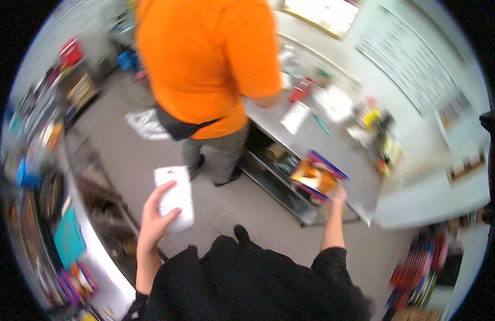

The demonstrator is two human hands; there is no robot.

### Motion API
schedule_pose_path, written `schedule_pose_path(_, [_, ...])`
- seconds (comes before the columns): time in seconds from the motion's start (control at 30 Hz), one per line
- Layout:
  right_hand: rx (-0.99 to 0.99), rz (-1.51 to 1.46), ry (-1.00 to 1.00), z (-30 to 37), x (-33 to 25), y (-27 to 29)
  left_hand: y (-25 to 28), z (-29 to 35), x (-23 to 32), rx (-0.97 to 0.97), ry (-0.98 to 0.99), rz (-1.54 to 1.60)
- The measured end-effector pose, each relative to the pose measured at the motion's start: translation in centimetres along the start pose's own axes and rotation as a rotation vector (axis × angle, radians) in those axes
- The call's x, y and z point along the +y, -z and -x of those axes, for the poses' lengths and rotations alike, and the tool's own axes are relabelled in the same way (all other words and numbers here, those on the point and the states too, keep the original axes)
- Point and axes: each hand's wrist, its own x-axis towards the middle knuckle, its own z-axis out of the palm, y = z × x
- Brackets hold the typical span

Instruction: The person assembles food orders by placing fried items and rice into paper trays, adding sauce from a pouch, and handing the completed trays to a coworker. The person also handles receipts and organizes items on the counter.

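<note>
In my left hand (153, 219) is a white, flat, rounded-cornered thing (176, 200) like a small pad or packet; blur hides its exact kind. My thumb and fingers press on its face, and it hangs over the floor in front of me. My right hand (338, 196) grips the near edge of a food box (318, 175) with blue-purple sides. Orange-brown food and something white show on it; whether these are contents or a printed picture I cannot tell. The box is tilted, beside the near end of the metal table (360, 182).
A person in an orange shirt (204, 48) stands ahead at the table. White paper (295, 117), a green pen (322, 125) and a red object (301, 89) lie on it. At left runs a cluttered counter (100, 257) with a teal board (69, 241). Red items (413, 267) are stacked at lower right.
</note>
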Motion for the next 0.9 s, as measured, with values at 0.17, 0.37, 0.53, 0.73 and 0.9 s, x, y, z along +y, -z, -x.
schedule_pose_path(0.17, [-0.205, 0.242, 0.222, -12.4, -1.0, 0.7, -0.4, -2.2, -2.1, -0.035, -0.055, -0.042])
schedule_pose_path(0.37, [0.694, 0.737, 0.596, -9.3, 0.2, -11.5, 14.6, 2.7, -8.6, 0.313, -0.04, -0.13])
schedule_pose_path(0.53, [0.259, 1.061, 0.926, 3.3, 16.9, -26.5, 26.2, 12.6, -13.9, 0.873, 0.567, -0.586])
schedule_pose_path(0.73, [-1.483, 0.735, 0.765, 38.8, 32.9, -47.6, 43.5, 35.2, -15.7, 1.392, 1.675, -0.816])
schedule_pose_path(0.9, [-2.275, 0.438, 1.141, 72.9, 29.6, -60.8, 52.2, 45.5, -22.3, 1.694, 1.808, -0.4])
